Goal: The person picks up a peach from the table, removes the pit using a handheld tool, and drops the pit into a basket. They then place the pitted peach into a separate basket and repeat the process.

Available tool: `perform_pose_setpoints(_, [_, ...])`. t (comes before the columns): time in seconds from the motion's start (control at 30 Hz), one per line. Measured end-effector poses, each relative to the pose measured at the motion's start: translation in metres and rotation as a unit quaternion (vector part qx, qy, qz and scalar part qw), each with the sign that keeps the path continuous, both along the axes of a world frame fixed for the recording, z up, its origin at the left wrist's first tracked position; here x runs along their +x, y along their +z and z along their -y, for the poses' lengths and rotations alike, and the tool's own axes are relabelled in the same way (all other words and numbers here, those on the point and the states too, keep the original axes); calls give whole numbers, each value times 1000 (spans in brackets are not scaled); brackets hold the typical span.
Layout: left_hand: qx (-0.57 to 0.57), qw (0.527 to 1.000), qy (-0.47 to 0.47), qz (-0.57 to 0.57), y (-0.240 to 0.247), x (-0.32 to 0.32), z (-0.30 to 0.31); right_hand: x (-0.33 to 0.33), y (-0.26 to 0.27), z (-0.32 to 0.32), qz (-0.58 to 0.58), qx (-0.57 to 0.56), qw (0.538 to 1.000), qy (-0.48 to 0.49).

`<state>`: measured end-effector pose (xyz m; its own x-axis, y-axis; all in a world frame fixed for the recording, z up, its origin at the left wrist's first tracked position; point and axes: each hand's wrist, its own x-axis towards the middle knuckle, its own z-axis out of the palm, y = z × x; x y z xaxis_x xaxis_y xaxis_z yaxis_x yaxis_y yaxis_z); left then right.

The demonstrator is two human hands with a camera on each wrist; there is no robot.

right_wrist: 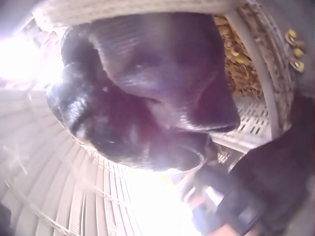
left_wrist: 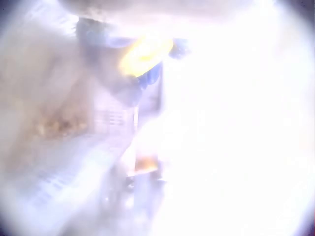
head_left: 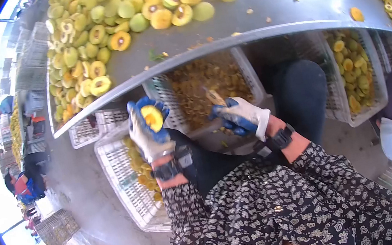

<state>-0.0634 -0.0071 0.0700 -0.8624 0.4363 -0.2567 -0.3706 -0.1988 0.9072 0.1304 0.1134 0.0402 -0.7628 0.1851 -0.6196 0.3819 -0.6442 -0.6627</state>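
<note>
Hands [head_left: 242,117] above crates [head_left: 157,105], below fruit-strewn metal table [head_left: 241,19].

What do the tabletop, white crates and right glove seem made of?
Tabletop: smooth grey metal, probably steel, from its glare.
White crates: rigid plastic, likely, with regular wall slots.
Right glove: pale knit fabric, ribbed at the cuff; shiny blue coating, possibly rubber.

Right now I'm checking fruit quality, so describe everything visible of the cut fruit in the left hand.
The cut fruit shows yellow flesh, deeper orange in the middle; its back is hidden. It is tilted in the gloved left hand, blue-coated fingers around it, near the table edge.
</note>
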Motion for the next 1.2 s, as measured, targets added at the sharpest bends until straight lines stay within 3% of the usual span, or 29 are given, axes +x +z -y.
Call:
perform_pose_setpoints(0.03, [12, 997, 66, -48, 5, -7, 16, -5, -12, 3, 49, 90, 994, -35])
perform_pose_setpoints(0.07, [0, 997, 21, -68, -5, -34, 47, -4, -12, -5, 102, 271, 956, 52])
perform_pose_setpoints(0.1, [-32, 995, 64, -66, -3, -45, 66, -4, -47, -4, 135, 457, 875, 91])
perform_pose_setpoints(0.13, [-82, 989, 100, -71, 5, -50, 78, 4, -62, -1, 106, 510, 849, 91])
perform_pose_setpoints(0.17, [-276, 936, 112, -186, 13, -52, 85, 8, -69, 3, 76, 559, 820, 93])
perform_pose_setpoints(0.2, [-391, 870, 78, -290, 24, -56, 86, 6, -65, 3, 73, 561, 819, 92])
perform_pose_setpoints(0.23, [-496, 779, 42, -382, 32, -58, 86, 6, -61, 2, 106, 447, 879, 129])
perform_pose_setpoints(0.27, [-497, 778, 45, -382, 37, -63, 79, 5, -57, 2, 137, 324, 922, 164])
perform_pose_setpoints(0.37, [-270, 900, 39, -340, 51, -85, 14, 0, -22, 1, 141, 300, 935, 130])
perform_pose_setpoints(0.4, [-390, 821, -2, -416, 75, -80, -18, 1, -29, 0, 134, 293, 938, 126])
perform_pose_setpoints(0.43, [-346, 818, -18, -458, 73, -94, -46, 2, -31, 0, 131, 294, 939, 125])
perform_pose_setpoints(0.5, [-449, 707, -26, -545, 64, -127, -92, 3, -35, -2, 140, 292, 941, 97])
perform_pose_setpoints(0.57, [-535, 669, -53, -514, 55, -150, -133, 4, -40, -1, 137, 284, 946, 79])
perform_pose_setpoints(0.63, [-552, 620, -68, -553, 33, -168, -153, 5, -36, -3, 120, 271, 954, 48])
perform_pose_setpoints(0.73, [-562, 614, -146, -535, 20, -174, -165, 3, -38, -7, 126, 246, 958, 74])
perform_pose_setpoints(0.9, [-489, 678, -202, -511, 22, -144, -141, 3, -43, -1, 128, 260, 955, 71])
perform_pose_setpoints(0.93, [-378, 839, -170, -353, 29, -132, -135, 4, -43, 1, 121, 272, 954, 40])
perform_pose_setpoints(0.97, [-246, 946, -126, -171, 35, -121, -127, 6, -43, 1, 113, 284, 952, 10])
perform_pose_setpoints(1.0, [-142, 969, -140, -145, 40, -109, -113, 6, -37, 0, 111, 282, 953, -3])
perform_pose_setpoints(1.1, [125, 973, -193, 26, 46, -76, -79, 9, -39, 0, 83, 196, 977, -12])
perform_pose_setpoints(1.2, [291, 941, -76, 154, 31, -27, -58, 1, -26, 6, 59, 350, 935, 10])
